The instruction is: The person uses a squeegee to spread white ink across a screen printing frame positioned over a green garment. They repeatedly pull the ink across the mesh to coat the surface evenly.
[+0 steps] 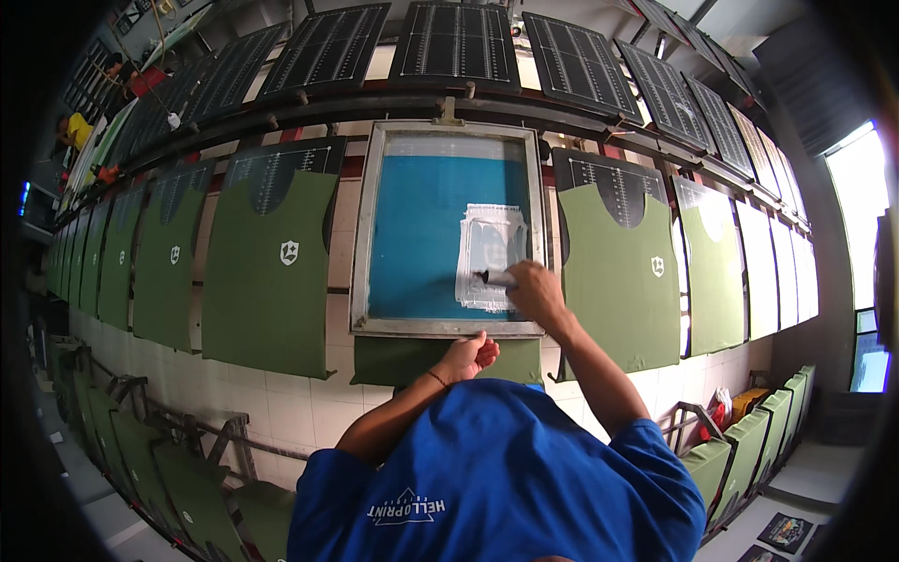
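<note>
My blue shirt [506, 459] is closest, filling the bottom of the view; if I lean too far, it could brush the screen [421, 225] and pick up wet ink. The screen lies in front of me over most of a green cloth [393, 363], hiding it, so I can't check the fabric there; a knock or uneven pressure could shift the frame and blur the print. Side shirts [262, 318] spread on boards [456, 45] sit near it left and right, limiting my elbow room, and more boards stand bare beyond. The white ink [491, 248] lies on the right part of the blue mesh; dragged too thinly, it could leave gaps. My right hand [537, 298] is closed around what looks like a squeegee, over the ink. My left hand [471, 358] curls loosely by the near frame edge; whether it grips, I cannot tell. The squeegee [499, 278] could streak if it tilts. A bracket [448, 112] blocks the far edge. Smallest are white emblems [288, 253] on the side shirts.
</note>
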The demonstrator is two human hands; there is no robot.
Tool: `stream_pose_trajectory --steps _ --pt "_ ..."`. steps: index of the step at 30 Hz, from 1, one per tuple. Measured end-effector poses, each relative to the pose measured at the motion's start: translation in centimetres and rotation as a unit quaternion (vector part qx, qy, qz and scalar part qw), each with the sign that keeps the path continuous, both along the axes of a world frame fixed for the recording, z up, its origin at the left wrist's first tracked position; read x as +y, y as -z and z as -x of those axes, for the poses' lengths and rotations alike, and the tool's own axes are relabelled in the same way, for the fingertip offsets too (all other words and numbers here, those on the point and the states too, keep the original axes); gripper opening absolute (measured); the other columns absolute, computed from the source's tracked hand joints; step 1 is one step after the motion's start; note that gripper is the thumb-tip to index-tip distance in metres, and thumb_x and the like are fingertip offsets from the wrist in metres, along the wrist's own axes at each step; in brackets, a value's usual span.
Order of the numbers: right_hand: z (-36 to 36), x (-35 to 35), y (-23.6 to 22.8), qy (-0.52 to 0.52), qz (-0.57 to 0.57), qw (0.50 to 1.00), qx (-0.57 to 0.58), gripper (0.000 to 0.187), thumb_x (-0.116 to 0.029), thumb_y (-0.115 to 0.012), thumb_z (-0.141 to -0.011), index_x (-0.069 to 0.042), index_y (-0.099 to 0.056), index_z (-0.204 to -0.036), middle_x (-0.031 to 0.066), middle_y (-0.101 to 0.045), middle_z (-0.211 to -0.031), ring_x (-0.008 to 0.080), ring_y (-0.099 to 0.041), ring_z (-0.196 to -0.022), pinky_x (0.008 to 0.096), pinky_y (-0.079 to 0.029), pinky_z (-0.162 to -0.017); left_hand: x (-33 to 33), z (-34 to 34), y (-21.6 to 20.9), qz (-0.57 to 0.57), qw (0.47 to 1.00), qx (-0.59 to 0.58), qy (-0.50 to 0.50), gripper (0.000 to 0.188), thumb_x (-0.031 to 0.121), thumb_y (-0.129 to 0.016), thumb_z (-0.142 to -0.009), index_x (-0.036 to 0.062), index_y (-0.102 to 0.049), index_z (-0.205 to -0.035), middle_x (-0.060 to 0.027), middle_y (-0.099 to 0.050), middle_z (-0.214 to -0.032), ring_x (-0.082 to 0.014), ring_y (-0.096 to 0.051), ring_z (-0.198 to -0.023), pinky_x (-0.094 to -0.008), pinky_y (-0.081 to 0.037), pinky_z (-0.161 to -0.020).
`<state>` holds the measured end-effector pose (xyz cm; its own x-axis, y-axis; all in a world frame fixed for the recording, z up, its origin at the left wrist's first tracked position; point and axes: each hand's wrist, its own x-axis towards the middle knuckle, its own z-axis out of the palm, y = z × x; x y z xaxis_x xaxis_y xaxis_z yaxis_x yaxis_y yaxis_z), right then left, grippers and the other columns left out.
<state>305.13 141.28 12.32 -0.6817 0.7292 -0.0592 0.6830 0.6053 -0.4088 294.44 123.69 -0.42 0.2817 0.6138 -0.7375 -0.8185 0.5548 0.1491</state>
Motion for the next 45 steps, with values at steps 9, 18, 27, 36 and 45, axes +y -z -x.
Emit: stream_pose_trajectory --steps 9,18,27,36,45 --pt "5.1 11.3 1.7 -0.028 -0.091 0.995 0.028 0.025 -0.007 -0.067 -0.073 -0.005 -0.071 -0.097 0.0137 -0.068 -0.098 0.0335 -0.064 -0.097 0.0424 -0.052 -0.086 -0.1 -0.3 -1.8 0.019 0.997 0.076 0.017 0.028 0.030 -0.053 -0.104 0.0038 -0.060 -0.098 -0.0086 -0.068 -0.093 -0.0186 -0.067 -0.084 -0.0300 -0.054 -0.073" --pt "0.9 1.6 2.0 -0.019 -0.053 0.997 0.044 0.018 -0.005 -0.067 -0.072 -0.006 -0.070 -0.090 0.0125 -0.068 -0.097 0.0308 -0.064 -0.098 0.0400 -0.053 -0.085 0.1 -0.2 -2.0 0.016 0.996 0.075 0.036 0.031 0.033 -0.055 -0.103 0.0039 -0.061 -0.097 -0.0099 -0.068 -0.094 -0.0176 -0.066 -0.087 -0.0286 -0.053 -0.075" --pt "-2.4 -7.1 3.6 0.014 -0.103 0.990 0.096 0.030 -0.001 -0.063 -0.071 -0.004 -0.066 -0.100 0.0103 -0.065 -0.104 0.0301 -0.060 -0.104 0.0382 -0.050 -0.090 0.3 2.6 -12.2 -0.346 0.433 0.826 0.104 0.028 0.007 -0.062 -0.083 -0.0016 -0.054 -0.109 -0.0177 -0.054 -0.104 -0.0338 -0.055 -0.099 -0.0421 -0.047 -0.089" --pt "3.5 7.4 3.2 -0.024 -0.140 0.988 0.065 0.013 0.002 -0.062 -0.074 -0.002 -0.068 -0.085 0.0160 -0.068 -0.089 0.0333 -0.065 -0.088 0.0407 -0.051 -0.085 17.3 7.8 -8.4 -0.463 0.371 0.796 0.118 0.028 -0.008 -0.056 -0.077 -0.0012 -0.058 -0.104 -0.0171 -0.058 -0.104 -0.0378 -0.054 -0.099 -0.0441 -0.045 -0.091" --pt "0.0 -2.1 0.5 -0.015 -0.065 0.994 0.084 0.017 0.001 -0.058 -0.074 -0.002 -0.066 -0.089 0.0153 -0.066 -0.097 0.0328 -0.061 -0.099 0.0402 -0.050 -0.087 8.2 5.1 -10.5 -0.483 0.376 0.782 0.116 0.034 0.000 -0.057 -0.080 -0.0056 -0.058 -0.113 -0.0196 -0.058 -0.109 -0.0379 -0.054 -0.102 -0.0446 -0.045 -0.092"
